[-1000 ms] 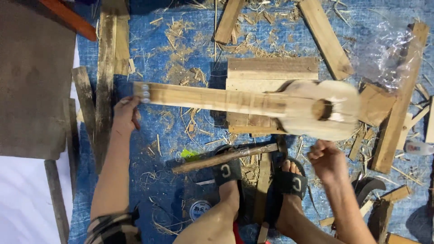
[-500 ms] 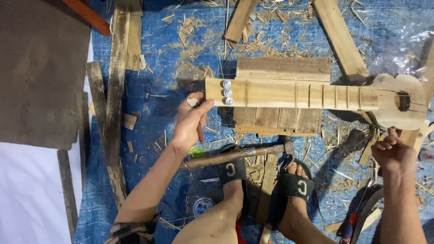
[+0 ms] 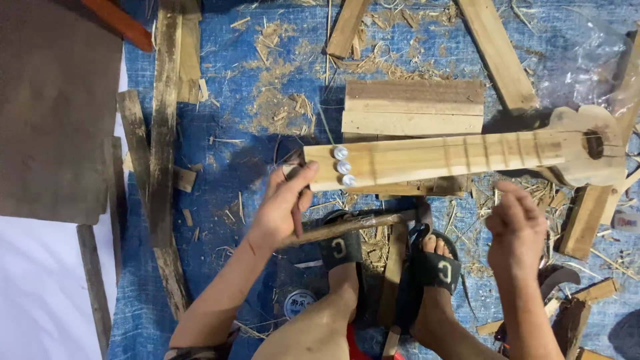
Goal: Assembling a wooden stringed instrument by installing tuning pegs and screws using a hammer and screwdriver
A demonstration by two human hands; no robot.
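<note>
Nearest the camera: two bare legs, feet in black sandals (image 3: 437, 267) planted on a blue tarp (image 3: 227, 120) spread over the floor. A small round tin lid (image 3: 299, 303) lies on the tarp by the left foot.

Left hand (image 3: 280, 207) just beyond the left foot. Its fingers (image 3: 301, 179) are pinched against the near end of a small unfinished wooden guitar (image 3: 453, 155), at the headstock; thumb and forefinger closed on something small there, too hidden to name. A hammer (image 3: 353, 225) with a wooden handle lies across the tarp under this hand and over the sandals; whether the palm touches it I cannot tell.

Right hand (image 3: 517, 227) hangs free above the tarp, just this side of the guitar's neck, fingers curled loosely inward, holding nothing, touching nothing.

The guitar lies roughly level across the scene: headstock at centre with three silver tuning pegs (image 3: 343, 167) in a row, fretted neck running right, pale rounded body with a dark sound hole (image 3: 593, 143) at the far right. It rests on a stack of short planks (image 3: 413, 107).

Beyond: wood shavings (image 3: 280, 100) scattered thickly over the tarp, loose slats (image 3: 497, 50) angled at the top, long weathered strips (image 3: 163, 133) along the left edge. Far left, a brown board (image 3: 53, 107). Clear plastic sheet (image 3: 587, 60) crumpled at upper right.
</note>
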